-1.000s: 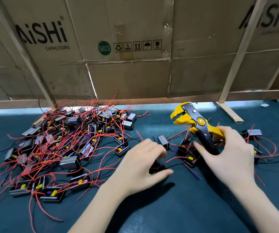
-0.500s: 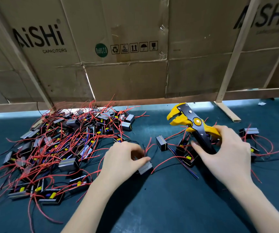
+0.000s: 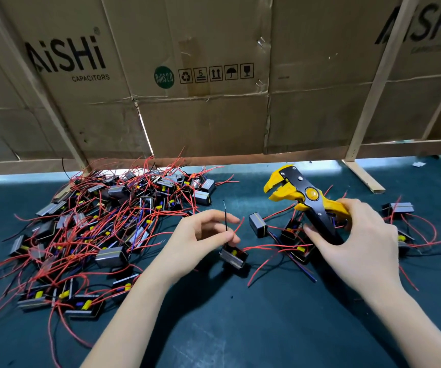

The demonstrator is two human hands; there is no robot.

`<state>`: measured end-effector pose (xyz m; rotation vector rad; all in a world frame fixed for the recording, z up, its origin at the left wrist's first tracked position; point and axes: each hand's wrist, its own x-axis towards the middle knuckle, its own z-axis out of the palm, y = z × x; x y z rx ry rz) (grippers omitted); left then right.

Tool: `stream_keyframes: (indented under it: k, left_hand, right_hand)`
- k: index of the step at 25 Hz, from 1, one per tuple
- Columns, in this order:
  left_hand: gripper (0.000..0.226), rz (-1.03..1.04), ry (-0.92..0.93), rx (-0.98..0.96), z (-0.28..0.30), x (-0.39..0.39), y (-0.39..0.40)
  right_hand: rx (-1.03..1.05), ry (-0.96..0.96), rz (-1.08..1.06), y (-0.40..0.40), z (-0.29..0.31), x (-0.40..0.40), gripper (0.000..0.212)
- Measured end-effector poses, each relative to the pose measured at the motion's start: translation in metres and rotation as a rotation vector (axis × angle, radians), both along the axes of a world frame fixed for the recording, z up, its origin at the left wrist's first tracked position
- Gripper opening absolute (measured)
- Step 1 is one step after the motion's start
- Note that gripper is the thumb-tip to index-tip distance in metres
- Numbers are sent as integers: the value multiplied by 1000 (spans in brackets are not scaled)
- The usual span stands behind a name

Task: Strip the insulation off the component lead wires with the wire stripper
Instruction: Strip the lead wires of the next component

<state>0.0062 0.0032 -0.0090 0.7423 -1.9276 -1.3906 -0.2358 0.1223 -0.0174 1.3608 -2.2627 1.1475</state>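
My left hand [image 3: 200, 239] pinches the black and red lead wires [image 3: 226, 219] of a small black component [image 3: 234, 257], which hangs just below my fingertips over the mat. The wire ends stick up above my fingers. My right hand [image 3: 354, 243] grips the handles of the yellow and black wire stripper [image 3: 297, 195]. Its jaws point left, toward the wires, a hand's width away from them.
A big heap of components with red wires [image 3: 102, 229] covers the left of the dark green mat [image 3: 267, 328]. Several more components [image 3: 397, 208] lie around my right hand. A cardboard wall [image 3: 214, 75] on wooden struts closes off the back.
My left hand picked a component off the mat, lifted it and now pinches its wires upright. The stripper in my right hand stayed about where it was.
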Motion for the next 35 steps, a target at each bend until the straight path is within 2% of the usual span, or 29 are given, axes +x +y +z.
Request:
stream_keyframes:
  k: [5,13,23,32,35]
  left_hand:
    - [11,24,104,74,-3,-8,6]
    - [21,179,57,69,-9,-19,9]
    - [26,193,45,71,-12,-21,7]
    - [21,186,24,37,-13,-20,6]
    - [26,139,34,24,-13,-21,7]
  right_hand:
    - [22,108,8,-1,-6,3,51]
    - [51,346,4,-2,-10,8,52]
    - [-20,370,57,-3,-9,12,45]
    - [-11,318,21,0,-9,13,33]
    - [6,296,-12,-2,-12,12,37]
